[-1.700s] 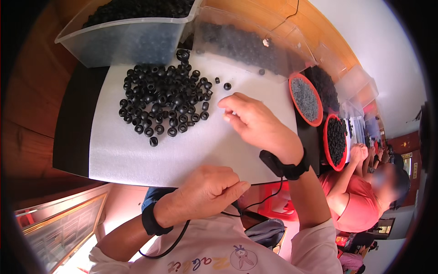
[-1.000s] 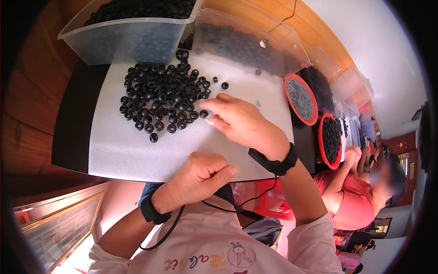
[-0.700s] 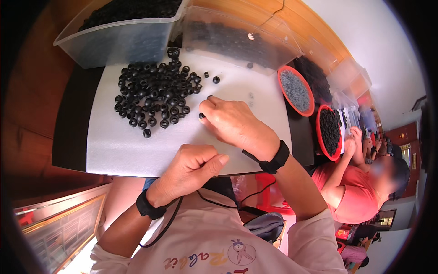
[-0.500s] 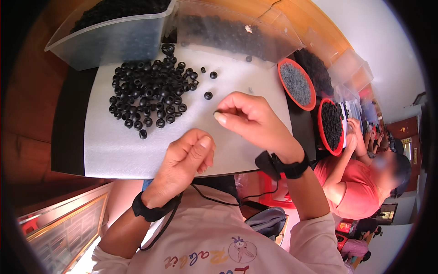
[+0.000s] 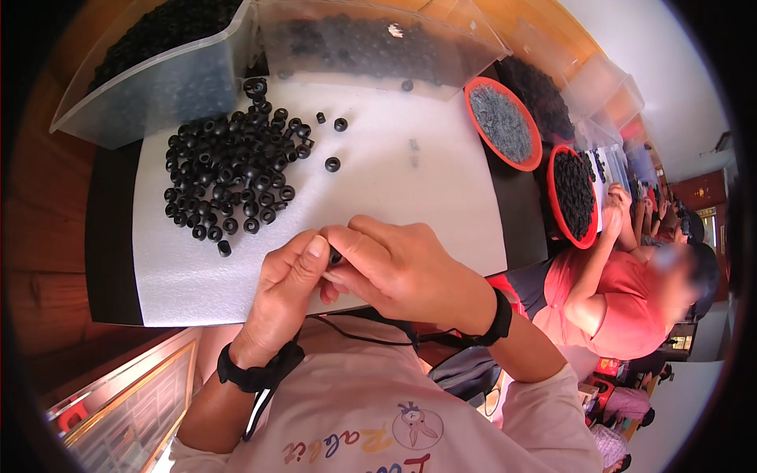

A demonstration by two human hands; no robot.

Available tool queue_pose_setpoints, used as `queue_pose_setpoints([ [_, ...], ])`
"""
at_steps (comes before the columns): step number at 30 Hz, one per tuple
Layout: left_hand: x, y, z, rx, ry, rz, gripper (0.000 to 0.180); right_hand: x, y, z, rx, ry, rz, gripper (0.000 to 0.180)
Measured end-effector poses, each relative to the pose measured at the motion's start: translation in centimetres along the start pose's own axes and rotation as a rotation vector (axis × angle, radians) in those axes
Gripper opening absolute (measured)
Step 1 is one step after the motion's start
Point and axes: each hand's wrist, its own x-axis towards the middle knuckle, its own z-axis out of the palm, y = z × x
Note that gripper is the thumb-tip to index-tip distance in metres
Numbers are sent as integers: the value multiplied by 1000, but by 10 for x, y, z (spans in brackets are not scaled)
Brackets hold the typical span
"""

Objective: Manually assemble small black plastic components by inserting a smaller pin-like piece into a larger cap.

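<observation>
My hands meet above the near edge of the white foam sheet (image 5: pixel 410 197). In the closed fingers of my left hand (image 5: pixel 277 296) sits a small black ring-like part (image 5: pixel 335 257), mostly covered by fingers. My right hand (image 5: pixel 410 272) is closed too, thumb and forefinger pinched against that part; whatever else it grips is hidden. Beyond my left hand lies a heap of black round parts with holes (image 5: pixel 229 169). A few single ones lie apart, such as a black round part (image 5: pixel 333 164) right of the heap.
Two clear plastic bins with black parts stand at the back, a left bin (image 5: pixel 165 98) and a right bin (image 5: pixel 378 67). At right are an orange-red bowl (image 5: pixel 530 162) of grey bits and a red bowl (image 5: pixel 558 214) of black pieces. A co-worker (image 5: pixel 607 296) sits beyond.
My right hand has come down and left to meet my left hand; the two were apart before. The black part now shows between the fingers. The whole view has shifted slightly.
</observation>
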Motion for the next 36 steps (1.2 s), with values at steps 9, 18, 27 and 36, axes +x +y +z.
queue_pose_setpoints([
  [9,3,9,9,-35,27,-56,28,2,13,-17,168,-117,22,26],
  [18,1,3,1,-30,-14,-19,23,11,116,-57,-331,-66,363,25],
  [27,-1,0,-2,-24,-30,1,22,23,104,-48,-194,-111,305,24],
  [36,1,-1,-3,-27,-52,15,22,28,115,-46,-173,-94,331,20],
])
